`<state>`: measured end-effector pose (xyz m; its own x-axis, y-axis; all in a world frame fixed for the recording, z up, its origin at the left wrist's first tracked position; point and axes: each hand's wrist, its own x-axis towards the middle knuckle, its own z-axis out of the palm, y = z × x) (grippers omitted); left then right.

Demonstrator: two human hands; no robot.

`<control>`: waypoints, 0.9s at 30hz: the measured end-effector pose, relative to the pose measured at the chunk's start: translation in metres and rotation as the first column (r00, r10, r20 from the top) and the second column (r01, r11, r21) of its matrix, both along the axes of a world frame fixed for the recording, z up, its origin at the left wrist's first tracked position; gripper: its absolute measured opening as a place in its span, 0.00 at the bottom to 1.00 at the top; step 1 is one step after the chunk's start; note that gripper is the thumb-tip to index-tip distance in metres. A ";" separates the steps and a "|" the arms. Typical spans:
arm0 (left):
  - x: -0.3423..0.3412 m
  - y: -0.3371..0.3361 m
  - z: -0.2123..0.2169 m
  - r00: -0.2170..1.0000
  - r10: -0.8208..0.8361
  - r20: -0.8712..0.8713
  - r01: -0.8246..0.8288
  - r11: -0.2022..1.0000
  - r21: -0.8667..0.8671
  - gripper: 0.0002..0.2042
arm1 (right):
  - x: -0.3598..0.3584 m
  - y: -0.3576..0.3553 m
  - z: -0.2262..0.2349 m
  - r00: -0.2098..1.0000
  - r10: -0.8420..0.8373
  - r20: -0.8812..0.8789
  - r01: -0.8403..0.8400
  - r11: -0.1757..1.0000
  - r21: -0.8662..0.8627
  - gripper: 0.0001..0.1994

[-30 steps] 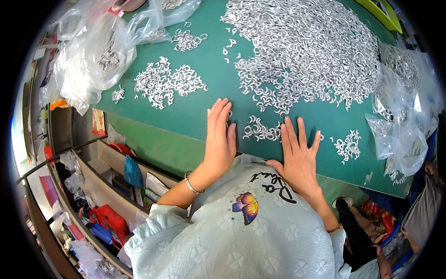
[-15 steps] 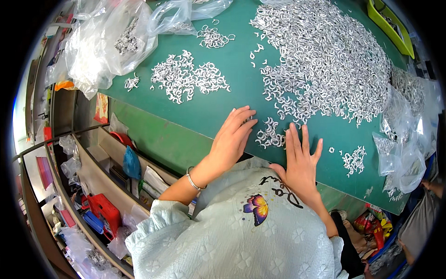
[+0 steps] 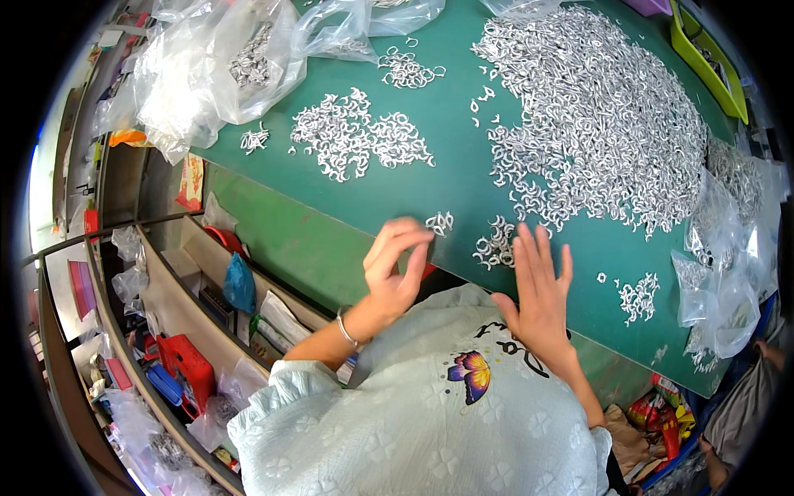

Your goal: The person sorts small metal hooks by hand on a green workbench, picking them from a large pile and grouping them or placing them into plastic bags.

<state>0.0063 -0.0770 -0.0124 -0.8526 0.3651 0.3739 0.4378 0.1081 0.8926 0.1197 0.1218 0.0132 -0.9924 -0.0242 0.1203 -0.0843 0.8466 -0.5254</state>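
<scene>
My left hand (image 3: 392,266) hovers at the table's near edge, slightly blurred, its fingers bent and the thumb apart, with nothing visible in it. Just beyond its fingertips sits a tiny cluster of curved silver metal pieces (image 3: 439,223). My right hand (image 3: 539,293) lies flat with fingers stretched, its fingertips beside a small group of the same pieces (image 3: 496,243). Ahead and to the right spreads a large heap of silver metal pieces (image 3: 595,116). A medium pile of curved pieces (image 3: 360,134) is at the left, and a small pile (image 3: 638,298) is right of my right hand.
Clear plastic bags (image 3: 207,74) with metal parts stand at the far left, and more bags (image 3: 724,264) at the right edge. A yellow-green bin (image 3: 711,66) is at the far right. Below the green table (image 3: 463,186), cluttered shelves (image 3: 207,289) run along the left.
My left hand has moved back toward me and left, uncovering a tiny cluster of pieces. My right hand stays flat in nearly the same place. The view has shifted slightly.
</scene>
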 end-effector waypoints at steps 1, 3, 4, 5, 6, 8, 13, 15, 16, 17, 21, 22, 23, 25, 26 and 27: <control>0.015 -0.009 -0.006 0.991 0.053 0.122 -0.070 0.987 0.141 0.03 | -0.009 -0.006 0.003 0.999 0.039 -0.003 -0.039 0.999 -0.011 0.40; 0.040 -0.033 -0.006 0.797 -0.204 0.568 0.062 0.964 0.260 0.15 | -0.029 -0.019 0.011 0.994 0.111 -0.006 -0.111 0.993 -0.032 0.38; 0.045 -0.036 -0.005 0.746 -0.193 0.637 0.146 0.981 0.127 0.23 | -0.042 -0.026 0.014 0.989 0.147 -0.006 -0.147 0.989 -0.013 0.36; 0.046 -0.039 -0.014 0.466 -0.266 0.844 0.118 0.964 0.239 0.22 | -0.053 -0.035 0.012 0.986 0.167 -0.014 -0.167 0.986 0.007 0.35; 0.040 -0.042 -0.025 0.302 -0.348 0.887 0.085 0.937 0.339 0.21 | -0.063 -0.044 0.005 0.983 0.184 -0.016 -0.184 0.983 0.024 0.35; 0.026 -0.044 -0.038 0.053 -0.445 0.894 -0.037 0.894 0.447 0.21 | -0.074 -0.058 -0.009 0.979 0.203 -0.024 -0.202 0.979 0.032 0.39; 0.006 -0.061 -0.088 -0.277 -0.790 0.546 -0.409 0.612 0.677 0.23 | -0.058 -0.070 -0.028 0.952 0.304 -0.027 -0.295 0.938 0.183 0.37; 0.003 -0.058 -0.083 -0.357 -0.851 0.385 -0.616 0.525 0.587 0.24 | -0.044 -0.071 -0.032 0.936 0.345 -0.071 -0.333 0.932 0.146 0.34; 0.004 -0.060 -0.089 -0.324 -0.837 0.442 -0.543 0.547 0.637 0.23 | -0.039 -0.070 -0.027 0.932 0.361 -0.035 -0.359 0.931 0.065 0.33; 0.006 -0.064 -0.097 -0.273 -0.825 0.496 -0.467 0.564 0.681 0.23 | -0.035 -0.068 -0.022 0.923 0.385 -0.009 -0.385 0.923 -0.020 0.32; -0.001 -0.058 -0.081 -0.232 -0.716 0.658 -0.383 0.689 0.615 0.23 | -0.036 -0.066 -0.027 0.900 0.433 -0.054 -0.425 0.897 0.119 0.31; 0.000 -0.055 -0.083 -0.264 -0.745 0.612 -0.381 0.664 0.644 0.23 | -0.034 -0.059 -0.029 0.906 0.420 -0.046 -0.413 0.903 0.118 0.30; -0.001 -0.054 -0.089 -0.269 -0.766 0.584 -0.386 0.641 0.663 0.23 | -0.038 -0.057 -0.031 0.902 0.428 -0.057 -0.421 0.901 0.105 0.30; -0.004 -0.050 -0.090 -0.278 -0.811 0.515 -0.390 0.585 0.711 0.24 | -0.041 -0.052 -0.029 0.887 0.451 -0.095 -0.447 0.892 0.066 0.26; -0.004 -0.048 -0.089 -0.283 -0.833 0.476 -0.388 0.553 0.737 0.24 | -0.042 -0.050 -0.027 0.875 0.474 -0.095 -0.470 0.880 0.065 0.26; -0.004 -0.047 -0.091 -0.266 -0.869 0.416 -0.384 0.492 0.781 0.24 | -0.044 -0.048 -0.024 0.865 0.494 -0.090 -0.489 0.869 0.073 0.25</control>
<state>0.0025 -0.1242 -0.1031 -0.2436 0.9388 -0.2437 -0.9472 -0.2843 -0.1483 0.0756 0.0740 -0.0111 -0.8324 -0.5139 0.2073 -0.5473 0.7040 -0.4526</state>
